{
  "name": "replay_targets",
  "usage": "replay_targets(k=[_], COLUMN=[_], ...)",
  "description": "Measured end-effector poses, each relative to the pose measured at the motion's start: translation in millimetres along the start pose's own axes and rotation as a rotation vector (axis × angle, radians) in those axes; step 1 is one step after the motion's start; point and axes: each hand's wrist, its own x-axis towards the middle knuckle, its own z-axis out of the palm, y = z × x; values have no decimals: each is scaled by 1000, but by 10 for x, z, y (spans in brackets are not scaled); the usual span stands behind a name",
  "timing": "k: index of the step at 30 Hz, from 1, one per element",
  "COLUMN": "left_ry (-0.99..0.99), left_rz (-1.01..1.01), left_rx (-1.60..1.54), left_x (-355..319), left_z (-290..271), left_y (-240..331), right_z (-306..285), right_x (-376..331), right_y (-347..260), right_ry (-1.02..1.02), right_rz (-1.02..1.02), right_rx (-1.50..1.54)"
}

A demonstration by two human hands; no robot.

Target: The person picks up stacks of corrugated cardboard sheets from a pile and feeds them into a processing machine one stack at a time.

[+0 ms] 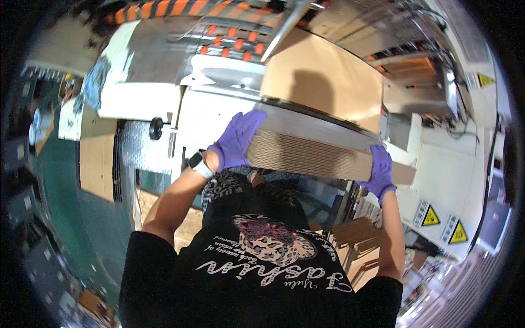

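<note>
A stack of brown corrugated cardboard sheets [311,156] is held up in front of my body, its layered edges facing me. My left hand [239,139], in a purple glove, is closed round the stack's left end. At the other end my right hand [379,174], gloved the same way, grips near the right corner. Just beyond the stack runs a grey metal ledge [314,121] of the machine. Past that ledge a large flat cardboard sheet [344,71] lies on the machine bed, with a shadow across it.
Orange rollers [232,42] line the machine's far side. A black knob [157,128] juts out at left, near a blue cloth [97,82]. More cardboard stands at left [97,167] and lies stacked at lower right [355,240]. A white machine panel [437,188] bears yellow warning signs.
</note>
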Motion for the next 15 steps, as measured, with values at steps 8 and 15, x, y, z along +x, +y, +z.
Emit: replay_targets(k=[8, 15], left_ry=[10, -116], left_rz=[-49, 239], left_rx=[-309, -124], left_x=[370, 825], left_z=[-32, -202], left_y=[348, 1100], right_z=[185, 3379], right_x=[-599, -1317], right_y=[98, -192], right_ry=[488, 834], right_rz=[486, 639], right_rx=[97, 2513])
